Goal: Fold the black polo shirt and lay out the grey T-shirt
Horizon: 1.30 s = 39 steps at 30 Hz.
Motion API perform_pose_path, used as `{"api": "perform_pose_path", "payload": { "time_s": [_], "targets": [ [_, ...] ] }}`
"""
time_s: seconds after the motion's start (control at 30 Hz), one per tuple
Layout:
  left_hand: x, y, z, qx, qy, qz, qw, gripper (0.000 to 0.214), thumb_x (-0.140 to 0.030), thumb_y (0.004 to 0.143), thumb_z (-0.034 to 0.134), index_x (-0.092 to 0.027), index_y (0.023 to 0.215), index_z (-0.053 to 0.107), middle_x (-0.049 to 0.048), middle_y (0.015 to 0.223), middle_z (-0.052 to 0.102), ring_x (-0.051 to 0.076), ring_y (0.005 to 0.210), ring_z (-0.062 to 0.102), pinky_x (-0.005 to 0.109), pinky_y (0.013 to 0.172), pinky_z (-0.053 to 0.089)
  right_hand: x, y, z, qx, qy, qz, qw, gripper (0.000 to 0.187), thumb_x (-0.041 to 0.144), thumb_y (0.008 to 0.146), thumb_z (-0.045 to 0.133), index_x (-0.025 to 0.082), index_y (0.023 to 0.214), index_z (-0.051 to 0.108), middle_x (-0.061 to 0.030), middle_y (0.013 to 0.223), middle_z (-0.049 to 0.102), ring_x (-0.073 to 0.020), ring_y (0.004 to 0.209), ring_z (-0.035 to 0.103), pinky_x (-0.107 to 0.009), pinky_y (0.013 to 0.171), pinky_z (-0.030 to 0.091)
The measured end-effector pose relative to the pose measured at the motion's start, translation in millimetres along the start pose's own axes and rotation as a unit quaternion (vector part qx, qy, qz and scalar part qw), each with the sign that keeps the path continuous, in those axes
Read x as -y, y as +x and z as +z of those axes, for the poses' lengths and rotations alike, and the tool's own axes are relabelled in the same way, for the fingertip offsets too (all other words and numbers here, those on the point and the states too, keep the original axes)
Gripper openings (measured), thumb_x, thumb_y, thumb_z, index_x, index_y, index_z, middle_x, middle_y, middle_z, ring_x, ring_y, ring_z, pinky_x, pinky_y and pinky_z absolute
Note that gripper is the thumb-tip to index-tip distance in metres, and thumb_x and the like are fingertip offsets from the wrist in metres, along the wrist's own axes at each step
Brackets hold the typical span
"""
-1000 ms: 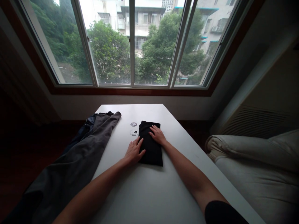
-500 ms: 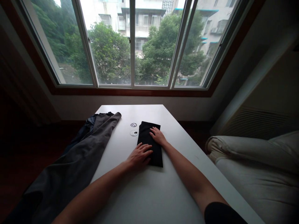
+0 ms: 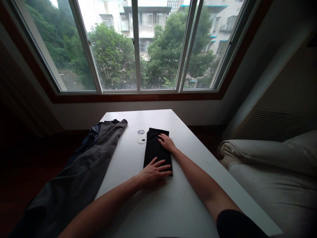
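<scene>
Black folded cloth (image 3: 155, 147) on white table (image 3: 160, 215), left hand (image 3: 155, 172) splayed wide over the near end, right hand (image 3: 166, 142) (fingers loosely parted) further up.

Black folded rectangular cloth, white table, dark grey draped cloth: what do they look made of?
Black folded rectangular cloth: fabric, matte; little shine, slightly uneven edges. Fibre unclear.
White flat-topped table: perhaps painted or laminated board; smooth, satin, soft reflections.
Dark grey draped cloth: fabric, mostly dull; drapes in soft creases. Weave unclear.

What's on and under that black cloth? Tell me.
The right hand lies on the black cloth, the left hand over its near end. Anything between cloth and white table is covered.
</scene>
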<state>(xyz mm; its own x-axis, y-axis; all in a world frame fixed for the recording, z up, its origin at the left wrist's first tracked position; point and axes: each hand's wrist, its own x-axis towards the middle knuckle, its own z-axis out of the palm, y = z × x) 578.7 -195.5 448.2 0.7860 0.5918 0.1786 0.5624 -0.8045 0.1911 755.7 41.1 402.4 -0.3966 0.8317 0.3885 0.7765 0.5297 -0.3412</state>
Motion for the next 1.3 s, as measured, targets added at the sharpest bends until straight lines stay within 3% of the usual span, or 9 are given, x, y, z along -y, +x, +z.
{"api": "perform_pose_path", "payload": {
  "time_s": [0.23, 0.4, 0.57, 0.7, 0.8, 0.93, 1.03, 1.13, 1.3],
  "targets": [
    [1.0, -3.2, -9.8, -0.013, -0.023, 0.046, 0.999, 0.048, -0.044, 0.102, 0.052, -0.041, 0.149, 0.049, -0.0042, 0.154, 0.052, 0.027, 0.151, 0.035, 0.053, 0.126, 0.017, 2.3, -0.5, -0.3, 0.004, -0.004, 0.004, 1.000, 0.048, 0.044, 0.102, 0.047, 0.024, 0.144, 0.059, -0.0071, 0.156, 0.049, -0.0246, 0.148, 0.040, -0.044, 0.123, 0.032],
    [23.2, -6.8, -18.0, -0.078, -0.014, -0.048, 0.996, 0.058, -0.041, 0.095, 0.061, -0.031, 0.151, 0.050, 0.0046, 0.152, 0.054, 0.027, 0.139, 0.049, 0.045, 0.121, 0.032, 1.8, -0.7, -0.9, 0.001, 0.003, -0.002, 1.000, 0.048, 0.045, 0.102, 0.047, 0.024, 0.144, 0.059, -0.0066, 0.155, 0.049, -0.0249, 0.147, 0.040, -0.045, 0.123, 0.031],
    [41.5, -12.1, -11.6, -0.041, -0.003, -0.065, 0.997, 0.079, -0.052, 0.086, 0.072, -0.034, 0.157, 0.041, 0.0059, 0.165, 0.035, 0.034, 0.152, 0.030, 0.055, 0.126, 0.017, 5.0, -1.7, -0.9, 0.012, -0.005, 0.008, 1.000, 0.048, 0.045, 0.102, 0.046, 0.026, 0.144, 0.058, -0.0074, 0.155, 0.049, -0.0261, 0.147, 0.040, -0.048, 0.122, 0.028],
    [41.1, -10.9, -6.3, -0.026, 0.001, -0.095, 0.995, 0.072, -0.052, 0.090, 0.068, -0.041, 0.156, 0.041, 0.0024, 0.167, 0.030, 0.036, 0.154, 0.024, 0.065, 0.124, 0.007, 14.0, -5.2, -4.0, -0.016, -0.039, 0.059, 0.997, 0.046, 0.048, 0.102, 0.049, 0.027, 0.140, 0.061, -0.0094, 0.154, 0.050, -0.0307, 0.146, 0.039, -0.054, 0.121, 0.025],
    [40.2, -9.4, -5.4, -0.019, -0.006, -0.121, 0.992, 0.071, -0.059, 0.090, 0.066, -0.044, 0.155, 0.040, 0.0017, 0.168, 0.027, 0.038, 0.154, 0.021, 0.070, 0.121, 0.011, 19.1, -7.8, -12.2, -0.061, -0.069, 0.117, 0.989, 0.041, 0.049, 0.099, 0.053, 0.024, 0.127, 0.068, -0.0149, 0.140, 0.059, -0.0334, 0.133, 0.050, -0.047, 0.111, 0.038],
    [41.0, -7.7, -2.1, -0.017, -0.014, -0.135, 0.991, 0.065, -0.064, 0.095, 0.057, -0.045, 0.155, 0.041, 0.0008, 0.168, 0.027, 0.037, 0.155, 0.021, 0.068, 0.120, 0.020, 21.8, -10.3, -23.2, -0.030, -0.092, 0.162, 0.982, 0.033, 0.047, 0.099, 0.052, 0.022, 0.109, 0.070, -0.0157, 0.111, 0.068, -0.0319, 0.108, 0.061, -0.044, 0.096, 0.046],
    [42.2, -5.5, 2.2, -0.051, 0.001, -0.144, 0.988, 0.054, -0.059, 0.101, 0.049, -0.044, 0.153, 0.045, 0.0006, 0.166, 0.033, 0.033, 0.154, 0.025, 0.065, 0.122, 0.016, 26.6, -13.0, -23.0, -0.026, -0.099, 0.124, 0.987, 0.032, 0.045, 0.099, 0.052, 0.022, 0.115, 0.067, -0.0148, 0.113, 0.067, -0.0311, 0.108, 0.060, -0.043, 0.098, 0.044],
    [47.9, -4.2, 4.4, -0.105, 0.029, -0.190, 0.976, 0.050, -0.053, 0.100, 0.054, -0.041, 0.149, 0.050, 0.0028, 0.160, 0.043, 0.034, 0.150, 0.031, 0.068, 0.123, 0.008, 33.4, -15.8, -17.3, -0.037, -0.096, 0.070, 0.992, 0.037, 0.043, 0.098, 0.054, 0.021, 0.127, 0.063, -0.0149, 0.122, 0.063, -0.0305, 0.117, 0.056, -0.041, 0.102, 0.042],
    [65.3, -6.6, 1.2, -0.158, 0.042, -0.236, 0.958, 0.041, -0.042, 0.097, 0.061, -0.032, 0.137, 0.063, 0.0064, 0.143, 0.058, 0.030, 0.134, 0.049, 0.055, 0.119, 0.031, 39.0, -17.0, -11.8, -0.041, -0.074, 0.015, 0.996, 0.045, 0.041, 0.098, 0.055, 0.020, 0.137, 0.059, -0.0149, 0.136, 0.057, -0.0294, 0.129, 0.050, -0.042, 0.110, 0.039]
  ]
}}
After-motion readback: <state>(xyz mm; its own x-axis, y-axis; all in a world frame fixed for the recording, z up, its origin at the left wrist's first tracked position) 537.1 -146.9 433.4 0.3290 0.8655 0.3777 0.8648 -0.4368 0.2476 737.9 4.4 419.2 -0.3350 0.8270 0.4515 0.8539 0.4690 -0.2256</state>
